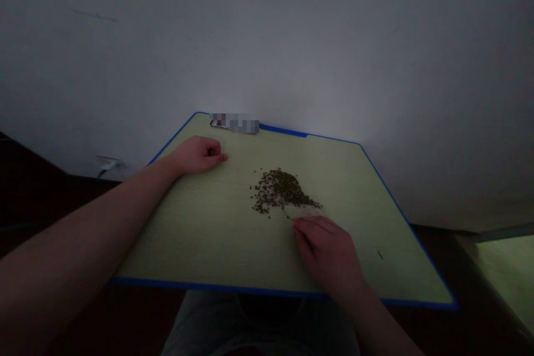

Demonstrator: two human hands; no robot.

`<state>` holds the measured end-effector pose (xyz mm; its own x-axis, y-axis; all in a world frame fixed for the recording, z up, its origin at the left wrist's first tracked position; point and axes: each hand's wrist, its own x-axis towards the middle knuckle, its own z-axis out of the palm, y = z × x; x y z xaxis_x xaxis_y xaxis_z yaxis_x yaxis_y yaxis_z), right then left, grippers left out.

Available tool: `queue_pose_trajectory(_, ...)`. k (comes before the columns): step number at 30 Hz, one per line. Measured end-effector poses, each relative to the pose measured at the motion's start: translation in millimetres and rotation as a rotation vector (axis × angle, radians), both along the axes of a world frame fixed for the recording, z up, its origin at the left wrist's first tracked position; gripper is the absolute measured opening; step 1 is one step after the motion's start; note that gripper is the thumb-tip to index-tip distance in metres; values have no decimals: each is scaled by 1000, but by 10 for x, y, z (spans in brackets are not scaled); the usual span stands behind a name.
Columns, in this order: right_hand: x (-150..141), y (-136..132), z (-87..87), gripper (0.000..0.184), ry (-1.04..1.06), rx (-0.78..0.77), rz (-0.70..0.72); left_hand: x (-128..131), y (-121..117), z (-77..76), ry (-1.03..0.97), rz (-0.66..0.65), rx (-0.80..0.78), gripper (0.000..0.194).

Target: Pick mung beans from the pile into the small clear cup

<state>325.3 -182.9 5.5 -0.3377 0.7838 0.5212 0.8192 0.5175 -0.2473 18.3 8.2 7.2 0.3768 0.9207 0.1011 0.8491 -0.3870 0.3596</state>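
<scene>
A loose pile of small dark green beans (287, 186), like mung beans, lies on the pale yellow-green tabletop (200, 233). Whitish grains or a whitish patch show among them on the left side. At the pile's near edge, my right hand (327, 247) pinches a thin stick (287, 214) between thumb and fingertips, its far end pointing into the beans. My left hand (198, 154) rests on the table left of the pile, its fingers curled in and the thumb lying forward, with nothing seen in it.
A flat, blurred-out object (235, 123), perhaps a phone, lies at the table's back edge. A small dark sliver (380, 255) is on the right. Blue trim (217, 287) borders the table, and a wall (292, 55) stands behind it. A plugged-in socket (109, 164) is low at left.
</scene>
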Motion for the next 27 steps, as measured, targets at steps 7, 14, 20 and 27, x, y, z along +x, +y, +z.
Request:
queue_pose_trajectory(7,-9,73,23,22,14,-51,-67,-17,17,-14,3,-13,6,39)
queue_pose_trajectory(14,-1,80,43,20,55,-83,-30,-23,27,-20,6,-17,28,39)
queue_pose_trajectory(20,3,30,31,19,82,-74,4,-21,23,-11,5,-30,32,39)
queue_pose_trajectory(27,-3,42,35,19,86,-82,-27,-25,17,-14,-11,-36,30,39)
